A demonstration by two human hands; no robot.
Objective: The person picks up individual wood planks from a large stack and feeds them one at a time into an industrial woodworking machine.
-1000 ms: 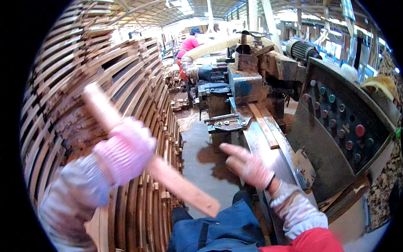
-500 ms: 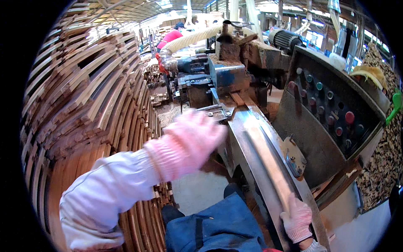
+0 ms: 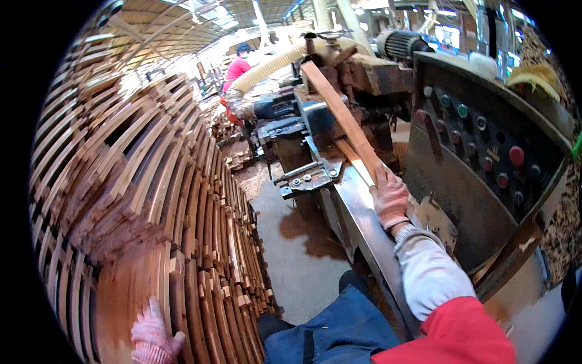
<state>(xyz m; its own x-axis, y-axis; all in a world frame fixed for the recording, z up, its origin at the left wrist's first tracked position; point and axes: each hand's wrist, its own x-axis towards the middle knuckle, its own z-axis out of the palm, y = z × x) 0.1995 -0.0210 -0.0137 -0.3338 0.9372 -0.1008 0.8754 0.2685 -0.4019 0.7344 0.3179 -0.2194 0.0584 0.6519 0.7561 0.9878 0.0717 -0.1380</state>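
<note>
My right hand (image 3: 391, 197), in a pinkish knit glove, is closed round the near end of a reddish-brown wooden strip (image 3: 342, 112). The strip slants up and away, its far end raised in front of the machine's head. Beneath it, another wooden strip (image 3: 357, 162) lies on the metal feed bed (image 3: 364, 206), running into the machine (image 3: 318, 115). At the lower left my left hand (image 3: 154, 337), gloved alike, rests at the stacked wooden strips (image 3: 130, 291) with its fingers apart. Whether it touches them firmly I cannot tell.
High piles of curved strips (image 3: 121, 164) fill the left side. A control box (image 3: 485, 145) with several buttons stands right of the bed. A ribbed hose (image 3: 267, 67) arches behind the machine. Farther back a person in red (image 3: 236, 70) works. Sawdust (image 3: 315, 230) lies on the floor.
My left hand has moved from beside the bed down to the stack at lower left. My right hand has moved forward up the bed and now holds a strip lifted at an angle.
</note>
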